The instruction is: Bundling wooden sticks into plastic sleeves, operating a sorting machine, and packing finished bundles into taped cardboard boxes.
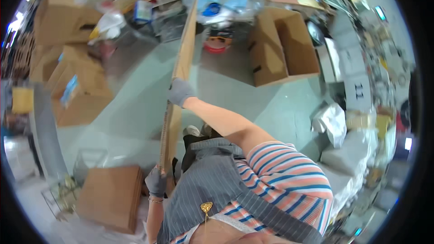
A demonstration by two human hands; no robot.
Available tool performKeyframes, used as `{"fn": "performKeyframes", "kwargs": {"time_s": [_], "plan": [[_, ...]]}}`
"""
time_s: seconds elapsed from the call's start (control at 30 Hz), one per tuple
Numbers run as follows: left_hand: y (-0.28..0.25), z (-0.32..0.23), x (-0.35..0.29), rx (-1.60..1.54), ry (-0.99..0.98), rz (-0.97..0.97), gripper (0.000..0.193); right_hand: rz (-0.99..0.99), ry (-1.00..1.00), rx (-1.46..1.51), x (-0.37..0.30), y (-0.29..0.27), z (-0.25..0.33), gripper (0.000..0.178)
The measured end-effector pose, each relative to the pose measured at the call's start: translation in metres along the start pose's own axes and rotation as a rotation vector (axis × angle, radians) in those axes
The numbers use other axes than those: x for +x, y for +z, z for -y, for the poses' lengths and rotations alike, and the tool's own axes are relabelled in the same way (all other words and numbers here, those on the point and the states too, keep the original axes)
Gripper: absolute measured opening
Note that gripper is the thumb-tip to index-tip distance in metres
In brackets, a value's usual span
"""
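Observation:
A long flattened cardboard box (pixel 184 56) stands edge-on in front of me, running from near my body away toward the cluttered table. My right hand (pixel 181 92), in a grey glove, is closed over its upper edge about midway along. Lower down, my left hand (pixel 156 181), gloved in grey too, grips the near end of the same cardboard beside my apron. The fingertips of both hands are partly hidden.
An open cardboard box (pixel 271 54) stands at the far right. More cardboard boxes (pixel 81 86) are stacked at the left, and flat cardboard (pixel 108 194) lies near left. A red-based tub (pixel 216 40) sits beneath the plastic-covered table. White sacks (pixel 346 153) line the right.

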State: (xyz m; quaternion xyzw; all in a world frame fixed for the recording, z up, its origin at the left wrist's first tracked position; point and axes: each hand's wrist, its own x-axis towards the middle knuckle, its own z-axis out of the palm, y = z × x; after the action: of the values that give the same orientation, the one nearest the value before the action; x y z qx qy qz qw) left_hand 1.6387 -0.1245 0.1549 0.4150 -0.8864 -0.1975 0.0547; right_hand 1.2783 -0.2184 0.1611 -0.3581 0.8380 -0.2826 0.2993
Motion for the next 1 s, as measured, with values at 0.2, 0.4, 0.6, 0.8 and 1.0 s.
{"fn": "performKeyframes", "kwargs": {"time_s": [0.2, 0.4, 0.6, 0.8, 1.0], "plan": [[0.068, 0.065, 0.053, -0.255, -0.102, 0.235, 0.041, 0.005, 0.019, 0.128, 0.057, 0.098, -0.121, 0.056], [0.08, 0.084, 0.081, -0.762, -0.32, 0.337, 0.046, 0.189, 0.092, 0.556, 0.046, 0.066, -0.148, 0.07], [0.051, 0.112, 0.108, -0.624, -0.327, 0.17, 0.044, 0.181, 0.112, 0.488, 0.046, 0.051, -0.11, 0.096], [0.041, 0.112, 0.126, 0.086, -0.219, 0.215, 0.037, -0.146, 0.304, 0.229, 0.082, 0.039, -0.104, 0.079], [0.033, 0.139, 0.156, 0.054, -0.416, 0.069, 0.041, -0.278, 0.432, -0.171, 0.202, -0.053, -0.117, 0.063]]}}
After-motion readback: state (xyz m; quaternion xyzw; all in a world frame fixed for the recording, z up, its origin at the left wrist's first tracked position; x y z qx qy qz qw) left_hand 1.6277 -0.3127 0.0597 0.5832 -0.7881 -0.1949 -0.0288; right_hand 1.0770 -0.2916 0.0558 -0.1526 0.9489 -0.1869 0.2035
